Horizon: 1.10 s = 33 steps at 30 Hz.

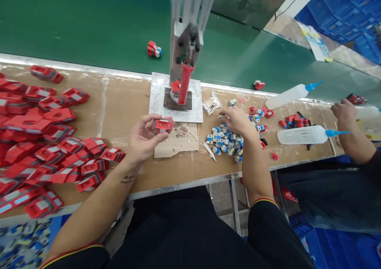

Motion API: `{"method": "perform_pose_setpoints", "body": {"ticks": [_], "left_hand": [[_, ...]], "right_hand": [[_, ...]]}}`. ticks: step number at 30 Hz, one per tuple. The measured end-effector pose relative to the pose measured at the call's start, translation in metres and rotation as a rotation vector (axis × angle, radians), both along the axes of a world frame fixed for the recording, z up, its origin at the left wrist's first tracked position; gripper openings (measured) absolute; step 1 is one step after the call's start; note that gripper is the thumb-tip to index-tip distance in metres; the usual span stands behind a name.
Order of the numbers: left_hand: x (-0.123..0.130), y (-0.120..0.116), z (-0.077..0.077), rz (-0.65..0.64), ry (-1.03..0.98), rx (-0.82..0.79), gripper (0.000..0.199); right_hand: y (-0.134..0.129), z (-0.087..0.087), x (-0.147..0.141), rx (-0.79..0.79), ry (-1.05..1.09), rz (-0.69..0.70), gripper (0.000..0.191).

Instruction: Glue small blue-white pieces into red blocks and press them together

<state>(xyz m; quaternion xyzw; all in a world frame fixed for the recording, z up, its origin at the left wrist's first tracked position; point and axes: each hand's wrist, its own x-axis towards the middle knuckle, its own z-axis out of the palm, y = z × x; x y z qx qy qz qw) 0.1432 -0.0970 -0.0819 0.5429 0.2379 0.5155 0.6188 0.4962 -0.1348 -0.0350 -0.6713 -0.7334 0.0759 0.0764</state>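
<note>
Red shell clamped between left hand's fingers, long axis crosswise, front-left of press. Blocks lie beside and under right hand, front-right of press; cannot tell whether its fingers grip any.

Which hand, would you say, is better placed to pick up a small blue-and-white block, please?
Probably the right hand: it is by the pile of blocks, though I cannot tell whether it holds one. The left hand holds a red piece, across the wooden board from them.
</note>
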Motion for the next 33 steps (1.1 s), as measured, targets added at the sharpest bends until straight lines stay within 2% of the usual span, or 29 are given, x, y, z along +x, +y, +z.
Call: {"method": "perform_pose_setpoints", "body": {"ticks": [2, 4, 6, 9, 12, 15, 18, 23, 26, 31, 33], "left_hand": [[0.003, -0.002, 0.000, 0.001, -0.003, -0.021, 0.046], [0.006, -0.004, 0.001, 0.001, -0.008, -0.044, 0.048], [0.008, -0.005, 0.001, 0.001, -0.008, -0.060, 0.051], [0.007, -0.005, 0.000, 0.005, 0.004, -0.067, 0.052], [0.004, -0.004, 0.001, 0.013, 0.025, -0.072, 0.051], [0.003, -0.004, 0.001, 0.023, 0.031, -0.071, 0.050], [0.002, -0.004, 0.000, 0.035, 0.033, -0.076, 0.050], [0.002, -0.003, 0.000, 0.036, 0.015, -0.072, 0.054], [0.002, -0.003, 0.001, 0.037, -0.015, -0.078, 0.061], [0.002, -0.005, 0.005, 0.031, -0.004, -0.092, 0.051], [0.002, -0.006, 0.006, 0.026, 0.011, -0.088, 0.053]], "right_hand": [[-0.007, 0.011, -0.015, 0.231, 0.310, -0.049, 0.024], [-0.016, 0.021, -0.040, 0.439, 0.678, -0.033, 0.028], [-0.021, 0.028, -0.070, 0.486, 0.960, 0.069, 0.024], [-0.018, 0.027, -0.109, 0.447, 1.172, 0.160, 0.023], [-0.010, 0.011, -0.130, 0.472, 1.276, 0.144, 0.037], [-0.005, -0.009, -0.136, 0.462, 1.370, 0.137, 0.032], [-0.005, -0.021, -0.136, 0.383, 1.389, 0.117, 0.032], [-0.008, -0.024, -0.137, 0.339, 1.364, 0.078, 0.044], [-0.008, -0.023, -0.140, 0.318, 1.397, 0.072, 0.044], [-0.009, -0.023, -0.140, 0.283, 1.429, 0.054, 0.048], [-0.010, -0.023, -0.140, 0.282, 1.412, 0.027, 0.052]]}}
